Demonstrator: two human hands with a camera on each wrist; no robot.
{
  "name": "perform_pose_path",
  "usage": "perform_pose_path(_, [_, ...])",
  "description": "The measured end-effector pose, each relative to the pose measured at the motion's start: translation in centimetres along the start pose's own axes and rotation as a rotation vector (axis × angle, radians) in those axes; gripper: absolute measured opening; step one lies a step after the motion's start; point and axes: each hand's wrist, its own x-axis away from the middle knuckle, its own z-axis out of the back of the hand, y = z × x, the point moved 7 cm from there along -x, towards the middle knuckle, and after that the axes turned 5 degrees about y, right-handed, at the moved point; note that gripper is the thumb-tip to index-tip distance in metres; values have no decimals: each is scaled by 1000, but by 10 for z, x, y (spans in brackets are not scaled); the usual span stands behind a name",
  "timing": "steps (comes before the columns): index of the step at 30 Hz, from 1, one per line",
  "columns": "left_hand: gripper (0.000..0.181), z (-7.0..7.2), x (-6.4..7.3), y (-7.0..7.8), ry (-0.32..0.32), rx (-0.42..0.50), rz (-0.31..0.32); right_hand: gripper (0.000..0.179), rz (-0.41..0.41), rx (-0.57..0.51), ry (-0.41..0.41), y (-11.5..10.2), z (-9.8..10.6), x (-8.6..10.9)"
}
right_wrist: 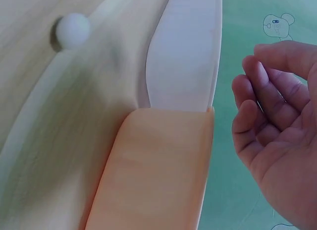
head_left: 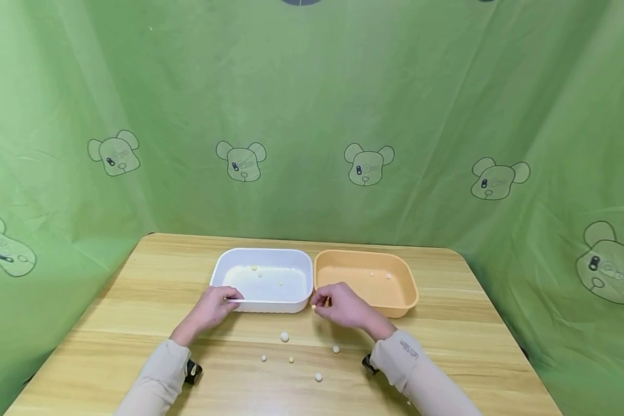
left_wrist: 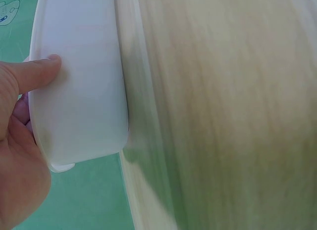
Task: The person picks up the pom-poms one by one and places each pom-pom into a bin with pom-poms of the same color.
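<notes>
My left hand [head_left: 213, 309] grips the near rim of a white plastic bin [head_left: 277, 307] by its left corner. In the left wrist view the thumb lies on the bin's outer wall [left_wrist: 86, 106], and the other fingers go behind the rim. Close to where the two bins meet, my right hand [head_left: 345, 306] pinches a small pale yellow ball [head_left: 314, 307] at its fingertips. The right wrist view shows thumb and index fingertips nearly together, the other fingers curled, with the ball hidden. Beside this hand stands an orange bin [head_left: 351, 258].
Inside the white bin lie several small yellowish balls [head_left: 254, 267]; the orange one contains small pale balls [head_left: 388, 276]. On the wooden table [head_left: 468, 341], nearer my body, are several white balls [head_left: 284, 336] and a yellow ball [head_left: 291, 359]. A green curtain [head_left: 301, 208] surrounds the table.
</notes>
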Motion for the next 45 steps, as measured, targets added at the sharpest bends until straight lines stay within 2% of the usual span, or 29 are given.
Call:
perform_pose_path(8, [14, 0, -1, 2, 6, -7, -29, 9, -3, 14, 40, -3, 4, -11])
perform_pose_path(18, [15, 2, -1, 2, 14, 2, -29, 8, -7, 58, 75, -10, 10, -26])
perform_pose_path(26, [15, 0, -1, 1, -2, 7, -10, 9, -38, 8, 61, -14, 13, -35])
perform_pose_path(33, [14, 1, -1, 1, 1, 4, -6, 6, -58, 12, 32, -17, 14, -44])
perform_pose_path(45, [14, 0, 0, 2, -10, 13, 15, 8, -57, 5, 20, -6, 11, -62])
